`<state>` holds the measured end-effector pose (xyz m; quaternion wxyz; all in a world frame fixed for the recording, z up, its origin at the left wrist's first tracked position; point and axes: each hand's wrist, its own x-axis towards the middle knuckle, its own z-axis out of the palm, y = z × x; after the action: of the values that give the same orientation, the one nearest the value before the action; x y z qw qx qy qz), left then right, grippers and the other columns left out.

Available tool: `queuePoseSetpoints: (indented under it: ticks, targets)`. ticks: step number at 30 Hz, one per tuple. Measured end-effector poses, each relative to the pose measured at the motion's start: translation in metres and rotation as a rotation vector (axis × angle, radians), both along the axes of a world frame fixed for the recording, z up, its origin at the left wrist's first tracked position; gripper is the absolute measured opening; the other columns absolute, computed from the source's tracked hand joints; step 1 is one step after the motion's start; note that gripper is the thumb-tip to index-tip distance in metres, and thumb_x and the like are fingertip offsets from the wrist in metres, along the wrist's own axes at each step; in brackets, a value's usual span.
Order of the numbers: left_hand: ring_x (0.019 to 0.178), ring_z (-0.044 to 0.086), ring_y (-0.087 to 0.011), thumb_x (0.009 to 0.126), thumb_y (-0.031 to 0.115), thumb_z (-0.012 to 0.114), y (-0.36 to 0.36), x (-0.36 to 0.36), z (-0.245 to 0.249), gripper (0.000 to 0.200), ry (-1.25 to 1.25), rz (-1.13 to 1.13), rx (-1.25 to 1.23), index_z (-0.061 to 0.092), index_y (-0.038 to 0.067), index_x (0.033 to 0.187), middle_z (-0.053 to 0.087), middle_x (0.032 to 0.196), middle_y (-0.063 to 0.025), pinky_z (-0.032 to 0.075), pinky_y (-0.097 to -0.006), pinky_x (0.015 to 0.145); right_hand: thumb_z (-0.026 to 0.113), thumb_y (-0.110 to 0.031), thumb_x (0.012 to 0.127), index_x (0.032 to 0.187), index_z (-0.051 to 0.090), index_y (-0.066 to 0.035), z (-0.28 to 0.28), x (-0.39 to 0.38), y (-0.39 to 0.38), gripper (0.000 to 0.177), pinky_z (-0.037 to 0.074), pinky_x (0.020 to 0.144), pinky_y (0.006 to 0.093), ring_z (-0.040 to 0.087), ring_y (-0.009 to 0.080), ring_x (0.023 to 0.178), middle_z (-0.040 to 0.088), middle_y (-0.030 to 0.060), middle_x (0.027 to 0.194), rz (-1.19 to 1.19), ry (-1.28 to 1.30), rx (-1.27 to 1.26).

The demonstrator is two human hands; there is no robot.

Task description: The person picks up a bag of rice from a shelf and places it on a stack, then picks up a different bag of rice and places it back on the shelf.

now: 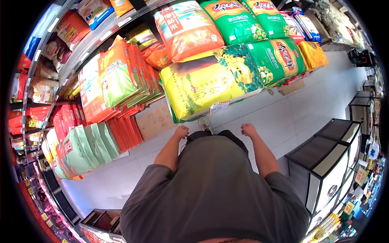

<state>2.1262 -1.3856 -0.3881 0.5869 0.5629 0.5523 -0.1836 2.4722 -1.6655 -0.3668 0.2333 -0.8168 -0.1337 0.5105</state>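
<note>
My left hand (182,131) hangs low in front of my body, its fingers curled in, just below the near edge of a yellow rice bag (210,83). Across from it, my right hand (248,129) is held over the tiled floor with its fingers bent; whether anything is in them is too small to tell. Neither hand touches the bags. A green rice bag (279,58) lies beside the yellow one, and a white price tag (220,107) hangs at the yellow bag's front edge.
Stacked orange-and-green bags (121,77) stand on the left, with pale green bags (83,148) below them. Shelves with packages curve along the far left. A black-framed display stand (324,156) is at the right. Flattened cardboard (156,122) lies near the red bags.
</note>
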Motion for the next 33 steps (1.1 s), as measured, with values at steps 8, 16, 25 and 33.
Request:
queuePoseSetpoints:
  ticks: [8,16,25,33]
  targets:
    - [0.063,0.065,-0.0204,0.086,0.023,0.051,0.016,0.013,0.005,0.030,0.010,0.015,0.031,0.066,0.002,0.102,0.068,0.084,-0.0114,0.052,-0.0339,0.051,0.047,-0.029,0.089,0.088,0.064,-0.001,0.067,-0.040,0.148,0.033,0.050,0.062,0.0328,0.064,0.0173,0.065,0.066,0.0096,0.071,0.258,-0.057,0.279]
    - [0.060,0.064,-0.0214,0.082,0.017,0.051,0.009,0.019,0.010,0.032,-0.003,0.196,0.242,0.058,0.004,0.110,0.065,0.077,-0.0131,0.051,-0.0345,0.049,0.055,-0.020,0.087,0.087,0.064,-0.001,0.032,0.016,0.083,0.022,0.052,0.063,0.0330,0.065,0.0178,0.064,0.065,0.0105,0.069,0.397,-0.128,0.174]
    - [0.065,0.065,-0.0254,0.080,0.010,0.053,-0.061,0.077,0.010,0.047,0.046,0.346,0.087,0.047,0.006,0.126,0.063,0.088,-0.0157,0.052,-0.0392,0.052,0.059,-0.012,0.071,0.077,0.069,-0.005,-0.022,0.132,-0.120,0.014,0.054,0.074,0.0375,0.067,0.0306,0.080,0.067,0.0193,0.081,0.044,-0.465,-0.009]
    - [0.065,0.065,-0.0208,0.083,0.014,0.053,-0.080,0.193,0.034,0.034,-0.058,0.118,0.212,0.057,0.003,0.115,0.065,0.084,-0.0116,0.052,-0.0324,0.052,0.068,-0.014,0.065,0.079,0.071,-0.007,-0.023,0.168,-0.206,0.016,0.052,0.078,0.0368,0.065,0.0306,0.086,0.068,0.0169,0.088,0.056,-0.217,-0.148]
